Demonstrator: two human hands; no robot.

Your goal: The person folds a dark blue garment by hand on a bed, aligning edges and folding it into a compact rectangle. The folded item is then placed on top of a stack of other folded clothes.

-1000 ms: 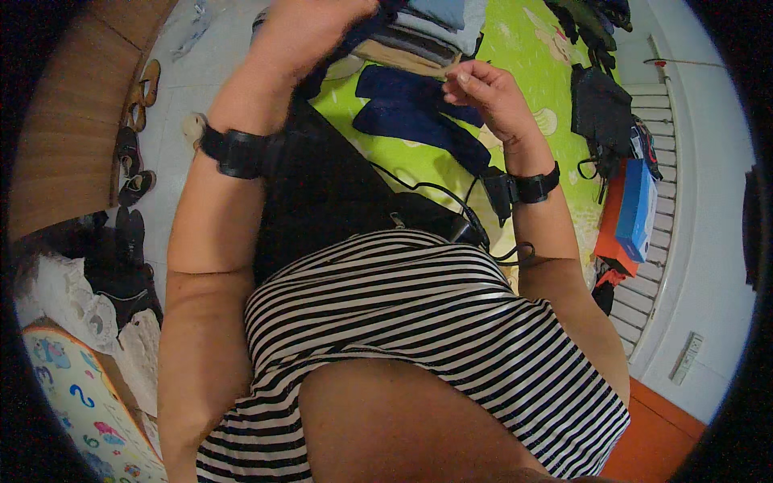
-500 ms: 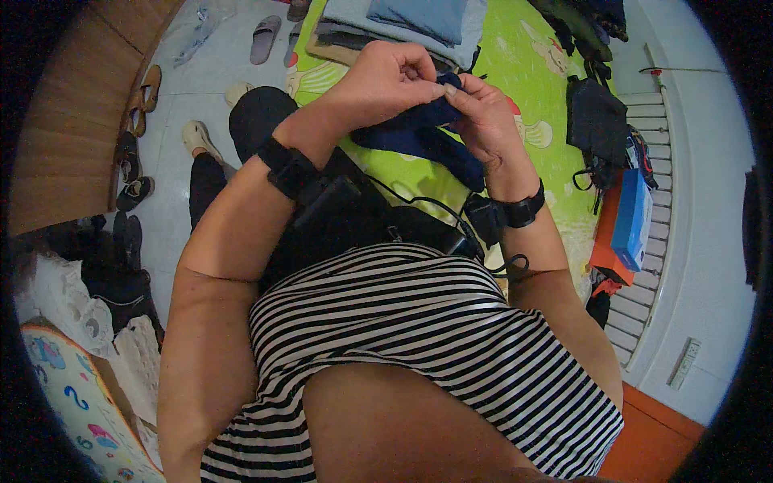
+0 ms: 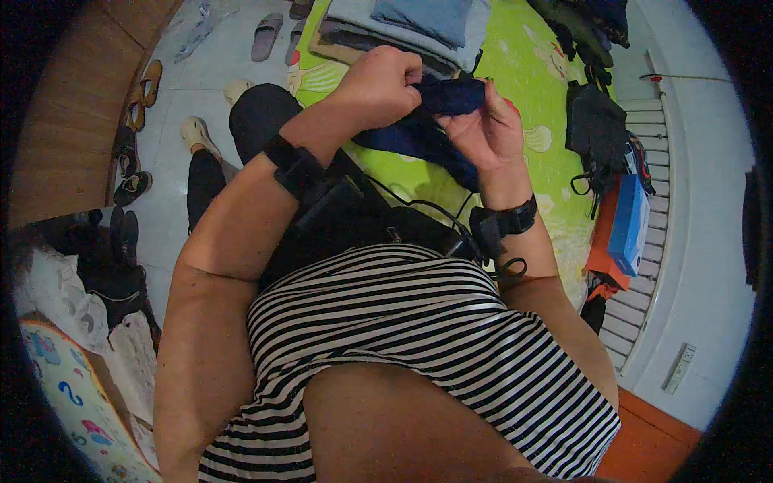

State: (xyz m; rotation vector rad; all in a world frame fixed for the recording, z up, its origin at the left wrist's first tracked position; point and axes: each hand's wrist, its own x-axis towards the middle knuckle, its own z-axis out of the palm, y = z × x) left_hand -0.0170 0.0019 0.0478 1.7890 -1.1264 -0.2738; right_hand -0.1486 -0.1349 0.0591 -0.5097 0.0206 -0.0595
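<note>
Both hands hold a piece of dark navy cloth (image 3: 455, 95) above the green patterned bed cover (image 3: 531, 101). My left hand (image 3: 377, 87) is closed at the cloth's left end, its fingertips hidden behind the knuckles. At the right end, my right hand (image 3: 493, 138) grips the cloth by its edge, thumb up, palm partly showing. A short band of the cloth is stretched between the two hands. More navy cloth (image 3: 423, 149) hangs or lies below them, near my lap. Its folds hide what kind of garment it is.
A stack of folded clothes (image 3: 427, 22) sits on the bed beyond my hands. To the right are a black bag (image 3: 596, 121), a blue box (image 3: 630, 225) and white bed rails (image 3: 644, 290). Grey slippers (image 3: 266, 38) and several shoes lie on the floor at left.
My hands have moved apart from a close pinch, drawing a band of the navy cloth out between them. My right palm has turned further into view.
</note>
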